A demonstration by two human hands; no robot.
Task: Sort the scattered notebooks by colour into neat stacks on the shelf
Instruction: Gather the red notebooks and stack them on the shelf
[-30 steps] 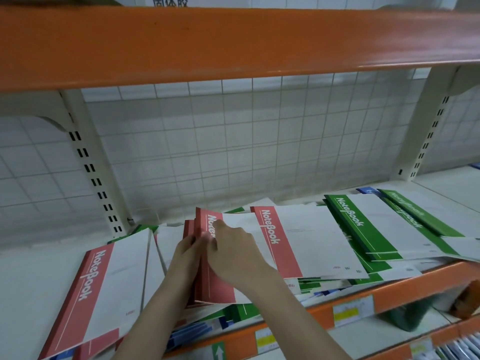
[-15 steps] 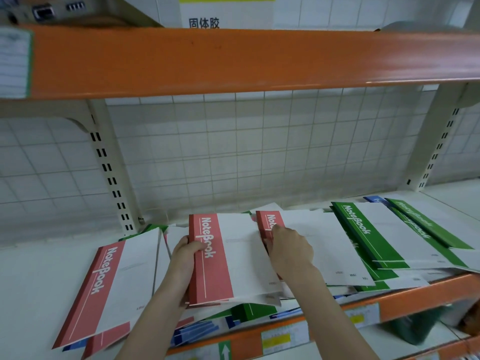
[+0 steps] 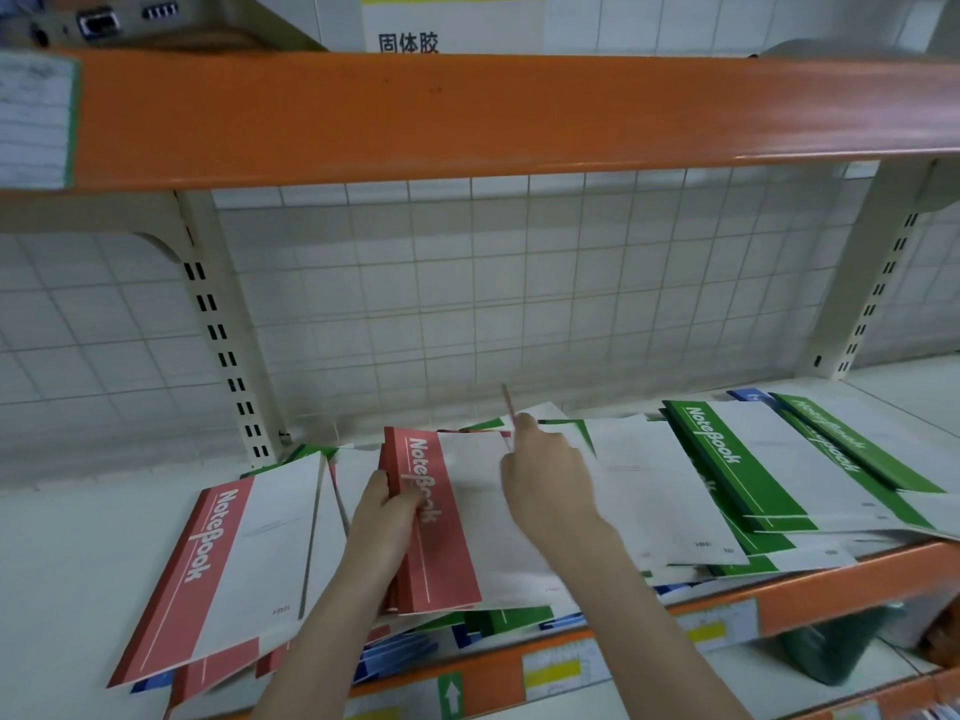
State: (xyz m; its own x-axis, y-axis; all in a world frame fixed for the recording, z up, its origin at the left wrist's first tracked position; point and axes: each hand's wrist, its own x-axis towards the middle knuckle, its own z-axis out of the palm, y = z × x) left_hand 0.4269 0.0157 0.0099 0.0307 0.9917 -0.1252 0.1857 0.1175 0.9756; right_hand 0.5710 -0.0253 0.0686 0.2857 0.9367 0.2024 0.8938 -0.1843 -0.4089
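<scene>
Notebooks with red, green and blue spines lie scattered on the white shelf [image 3: 78, 563]. My left hand [image 3: 387, 514] grips the spine side of a small stack of red notebooks [image 3: 441, 563] in the middle. My right hand [image 3: 550, 480] hovers just right of that stack and pinches a thin red notebook [image 3: 508, 407], which is tipped up and seen edge-on and blurred. Another red notebook [image 3: 223, 563] lies slanted at the left. Green notebooks [image 3: 727, 459] overlap at the right. Blue notebooks [image 3: 395, 652] peek out from under the pile.
The upper shelf's orange beam [image 3: 467, 111] hangs low over the work area. Slotted uprights [image 3: 223, 330] [image 3: 872, 283] stand at the back left and right, with a wire grid between them. The orange front rail [image 3: 831, 589] carries price labels. A lower shelf shows below it.
My right hand has gone from resting on the right-hand red notebook to raising it on edge. The left hand now holds the red stack flat, by its spine.
</scene>
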